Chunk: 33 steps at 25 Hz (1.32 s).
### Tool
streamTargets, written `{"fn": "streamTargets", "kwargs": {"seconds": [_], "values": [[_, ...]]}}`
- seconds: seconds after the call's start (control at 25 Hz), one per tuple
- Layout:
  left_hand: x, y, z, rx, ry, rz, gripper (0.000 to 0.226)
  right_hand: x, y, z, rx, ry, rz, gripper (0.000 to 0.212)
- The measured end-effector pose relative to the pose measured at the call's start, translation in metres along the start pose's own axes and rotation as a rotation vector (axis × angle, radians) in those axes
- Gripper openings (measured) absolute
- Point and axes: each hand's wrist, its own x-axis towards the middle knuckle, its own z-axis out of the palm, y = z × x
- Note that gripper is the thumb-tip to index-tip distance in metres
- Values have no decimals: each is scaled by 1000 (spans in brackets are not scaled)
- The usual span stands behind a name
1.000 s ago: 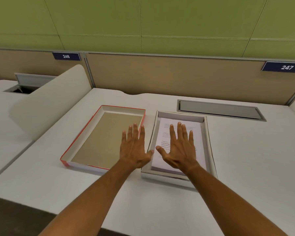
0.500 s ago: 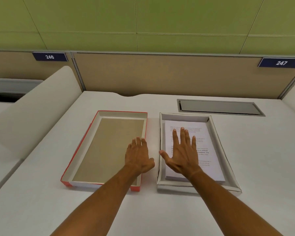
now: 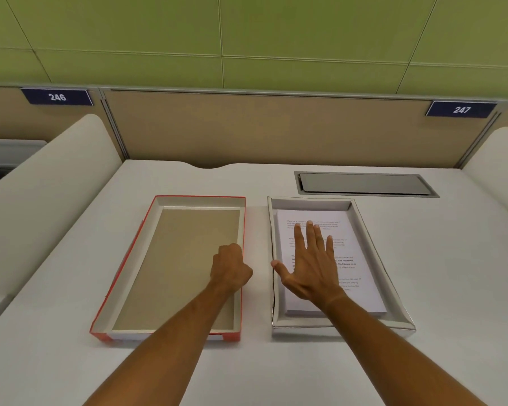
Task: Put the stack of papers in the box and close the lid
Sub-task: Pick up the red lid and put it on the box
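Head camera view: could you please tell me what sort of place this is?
Probably an open-plan office: numbered desk signs, 246 and 247, a partition panel, and a cable hatch in the white desk.

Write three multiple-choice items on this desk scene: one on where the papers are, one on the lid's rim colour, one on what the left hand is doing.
1. Where does the stack of papers lie?
A. In the white box
B. In the red-edged lid
C. On the bare desk

2. What colour is the outer rim of the lid?
A. Blue
B. Red
C. Green

3. What is the state of the left hand?
A. Flat on the papers
B. Curled at the lid's right wall
C. Off the desk

Key: 1 A, the sheets sit inside the white box under the flat right hand. 2 B, its outer edge is red. 3 B, the fingers curl over that wall.
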Motion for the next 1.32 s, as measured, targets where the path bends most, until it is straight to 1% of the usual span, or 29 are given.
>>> {"fn": "streamTargets", "kwargs": {"seconds": [0.08,0.16,0.28,0.36,0.4,0.52,0.6,0.64,0.72,0.76,0.8,0.84,0.92,1.0,1.08,1.2,1.24,1.32], "values": [[1,3,-13,-72,32,-3,13,5,-1,-1,2,8,-18,120],[2,8,-37,-162,99,24,15,10,-3,-4,34,-3,-31,120],[7,16,-86,-387,168,27,10,17,-9,-11,161,-31,-24,102],[3,18,-124,-593,169,-3,7,20,-16,-18,319,-50,-4,94],[0,19,-142,-694,155,-14,8,21,-19,-21,435,-45,17,89],[-14,20,-189,-982,122,-24,9,27,-30,-28,868,-10,149,68],[-24,17,-212,-1140,101,-27,10,33,-38,-29,1080,-81,244,57],[-29,18,-220,-1214,59,-21,11,36,-40,-29,1175,-141,299,52],[-35,12,-232,-1379,-92,-23,20,41,-40,-29,1407,-316,384,41],[-38,8,-235,-1430,-163,-34,21,40,-40,-29,1519,-414,409,37],[-38,2,-236,-1440,-218,-47,21,38,-39,-28,1610,-492,430,36],[-38,-4,-237,-1426,-251,-62,21,38,-37,-23,1690,-521,451,36],[-37,-14,-234,-1399,-271,-100,20,38,-29,-11,1817,-484,491,39],[-34,-21,-227,-1423,-255,-136,22,39,-14,-10,1886,-443,516,45],[-28,-26,-219,-1391,-210,-162,22,39,7,-17,1899,-395,526,48],[-8,-31,-194,-1172,-136,-170,34,39,47,-26,1861,-276,524,49],[-3,-29,-182,-1105,-137,-172,33,38,59,-29,1833,-241,521,48],[3,-20,-156,-1042,-180,-181,20,35,81,-36,1770,-179,523,44]]}}
